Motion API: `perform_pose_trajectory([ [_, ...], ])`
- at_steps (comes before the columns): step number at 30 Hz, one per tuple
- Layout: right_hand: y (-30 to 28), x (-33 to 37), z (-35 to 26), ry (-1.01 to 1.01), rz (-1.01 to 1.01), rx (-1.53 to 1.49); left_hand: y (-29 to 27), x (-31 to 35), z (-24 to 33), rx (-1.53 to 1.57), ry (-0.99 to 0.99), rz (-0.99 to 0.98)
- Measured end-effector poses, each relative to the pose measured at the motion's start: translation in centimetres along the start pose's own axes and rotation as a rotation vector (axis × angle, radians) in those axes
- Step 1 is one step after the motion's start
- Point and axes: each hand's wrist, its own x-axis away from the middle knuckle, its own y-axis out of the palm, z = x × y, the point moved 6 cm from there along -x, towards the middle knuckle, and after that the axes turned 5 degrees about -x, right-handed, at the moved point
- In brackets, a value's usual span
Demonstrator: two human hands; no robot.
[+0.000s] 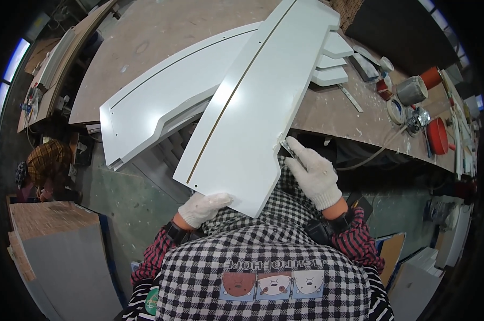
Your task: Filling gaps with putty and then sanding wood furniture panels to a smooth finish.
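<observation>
A long white panel (247, 107) with a dark groove down its length lies slantwise in front of me, its near end jutting over the table edge toward my apron. My left hand (205, 207), in a white knitted glove, grips the panel's near end, thumb on top and the other fingers out of sight beneath. At the notched right edge, my gloved right hand (312, 174) pinches a small flat metal blade (288, 148). Whitish paste shows on the edge beside the blade. Under this panel, a second white grooved panel (146, 101) slants off to the left.
More white panel ends (330, 72) stick out at the right. On the brown table (162, 32) stand a grey can (411, 90), red containers (438, 136), and a hose (378, 152). Another person (48, 166) is low at the left, near stacked boards (60, 251).
</observation>
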Motion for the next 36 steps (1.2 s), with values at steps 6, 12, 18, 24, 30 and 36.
perform_pose_trajectory([
  [6, -0.5, 0.5, -0.6, -0.061, -0.017, 0.065, -0.1, 0.1, 0.0, -0.033, -0.018, 0.019],
  [12, -0.8, 0.8, -0.4, -0.075, 0.01, 0.033, -0.2, 0.3, 0.3, -0.209, -0.101, 0.049],
  [18, -1.3, 0.8, 0.0, -0.05, 0.056, 0.015, -0.2, 0.3, 1.0, -0.18, 0.017, 0.119],
  [24, -1.4, 0.7, -0.6, -0.077, 0.056, -0.009, -2.6, 1.3, 1.1, -0.606, 0.32, 0.218],
  [30, -1.2, -0.1, -2.0, -0.128, 0.02, 0.005, -1.6, 2.6, 3.5, -1.101, 0.615, 0.237],
  [36, -0.8, -0.6, -2.6, -0.137, 0.04, -0.044, -1.8, 1.7, 1.4, 0.069, 0.091, 0.213],
])
